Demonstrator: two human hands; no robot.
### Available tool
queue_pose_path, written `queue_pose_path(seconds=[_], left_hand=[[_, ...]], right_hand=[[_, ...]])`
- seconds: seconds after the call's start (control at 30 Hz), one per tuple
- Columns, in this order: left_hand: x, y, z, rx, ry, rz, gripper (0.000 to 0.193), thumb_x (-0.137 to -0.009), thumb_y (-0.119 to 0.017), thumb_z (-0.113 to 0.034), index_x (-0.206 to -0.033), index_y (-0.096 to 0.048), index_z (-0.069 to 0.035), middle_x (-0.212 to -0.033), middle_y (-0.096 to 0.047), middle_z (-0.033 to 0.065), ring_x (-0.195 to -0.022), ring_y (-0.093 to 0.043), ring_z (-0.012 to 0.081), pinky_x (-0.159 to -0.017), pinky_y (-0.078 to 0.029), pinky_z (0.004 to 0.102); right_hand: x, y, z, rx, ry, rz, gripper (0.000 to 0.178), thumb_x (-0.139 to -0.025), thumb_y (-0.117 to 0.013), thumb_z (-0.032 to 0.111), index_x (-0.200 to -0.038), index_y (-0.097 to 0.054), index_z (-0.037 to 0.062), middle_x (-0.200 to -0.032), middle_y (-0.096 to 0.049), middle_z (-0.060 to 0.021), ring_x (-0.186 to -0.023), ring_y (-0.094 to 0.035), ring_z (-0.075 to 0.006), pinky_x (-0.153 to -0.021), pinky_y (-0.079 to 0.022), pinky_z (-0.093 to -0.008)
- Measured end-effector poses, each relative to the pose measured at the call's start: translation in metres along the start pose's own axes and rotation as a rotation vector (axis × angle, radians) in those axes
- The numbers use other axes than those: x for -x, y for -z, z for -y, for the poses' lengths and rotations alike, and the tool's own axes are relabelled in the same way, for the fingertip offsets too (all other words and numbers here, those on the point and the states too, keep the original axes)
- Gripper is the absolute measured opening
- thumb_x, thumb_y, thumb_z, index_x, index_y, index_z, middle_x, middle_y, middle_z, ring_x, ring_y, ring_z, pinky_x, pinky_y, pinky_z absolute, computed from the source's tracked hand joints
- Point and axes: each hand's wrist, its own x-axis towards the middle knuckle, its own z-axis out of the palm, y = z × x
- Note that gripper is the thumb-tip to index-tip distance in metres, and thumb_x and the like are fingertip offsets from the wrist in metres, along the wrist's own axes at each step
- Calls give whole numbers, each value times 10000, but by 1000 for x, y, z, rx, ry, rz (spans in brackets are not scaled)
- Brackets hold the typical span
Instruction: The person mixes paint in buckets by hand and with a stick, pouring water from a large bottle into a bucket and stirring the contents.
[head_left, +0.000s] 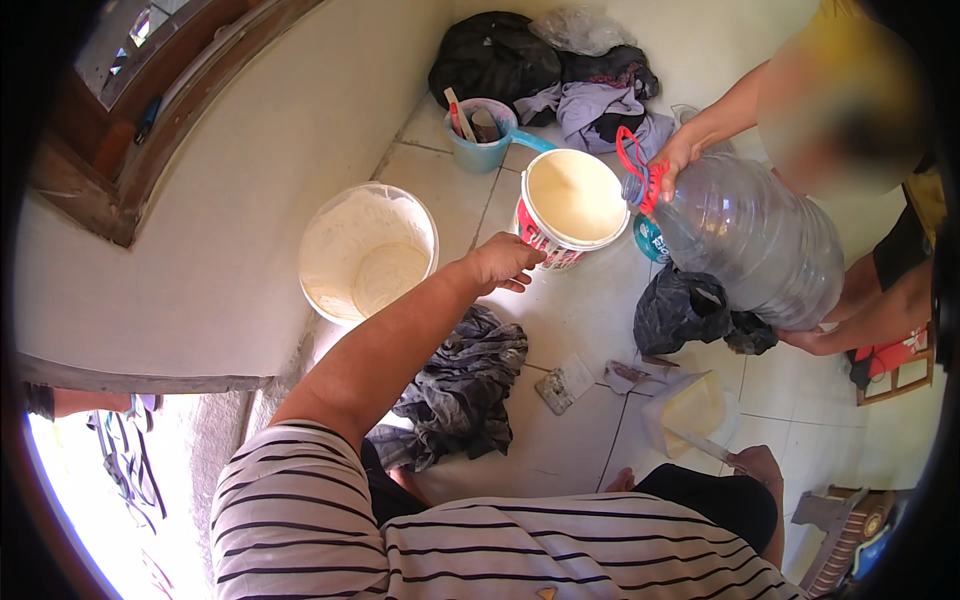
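Left hand [503, 262] is extended to the near side of the white bucket [533, 232] — fingers loosely bent, nothing grasped; whether the wall is touched cannot be told. Right hand [757, 465] is closed around the end of the pale dipper [690, 410]'s handle, low at the right, beside the knee. The bucket is stood upright on the tiled floor [605, 315], mid-scene, its mouth partly seen into; the fill level cannot be read.

Bucket is judged stiff and smooth, light if near-bare inside, heavier and slick once wet; best gripped by the rim, with the base steadied. Dipper is judged light and rigid, best held by its handle.

Farther out, the clear jug [765, 235] is held tilted, neck at the bucket's rim, by a co-worker's hand [677, 160] — thin, flexible walls likely, so neck and underside are the sounder holds. A large white tub [325, 240] and dark cloth [465, 365] are seen left and nearer; a blue dipper [480, 157] is placed behind.
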Motion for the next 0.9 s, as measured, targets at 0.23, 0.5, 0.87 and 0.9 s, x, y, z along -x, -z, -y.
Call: queue_pose_path(seconds=[0.23,0.5,0.87,0.9], left_hand=[[4,-2,-6,-3,-22,-2,623,-811,-635,-350,-1213,-421,75,-1197,-458,212,-984,-530,289,-799,-490,375],[-2,-5,-8,93,-60,-59,656,-854,-572,-400,-1232,-368,97,-1179,-455,214,-994,-522,302,-818,-485,390],[-15,-10,-9,170,-82,-174,632,-858,-582,-342,-1223,-333,110,-1169,-437,219,-902,-559,284,-757,-512,369],[-16,-9,-8,190,-88,-177,621,-855,-587,-334,-1213,-341,109,-1161,-440,214,-894,-559,280,-749,-512,368]], right_hand=[[1,2,3,-38,4,-26,353,-721,-725,300,-646,-647,-35,-562,-615,-97,-465,-574,-142,-464,-486,-263],[-6,3,-6,-51,19,-27,350,-723,-721,299,-681,-659,-43,-587,-630,-106,-477,-596,-145,-467,-505,-264],[4,-2,-5,-134,-9,-22,317,-734,-710,269,-642,-642,-27,-554,-605,-94,-458,-552,-131,-456,-463,-257],[5,-2,-3,-133,-11,-22,317,-734,-710,269,-642,-642,-27,-554,-605,-94,-458,-552,-131,-456,-463,-257]])
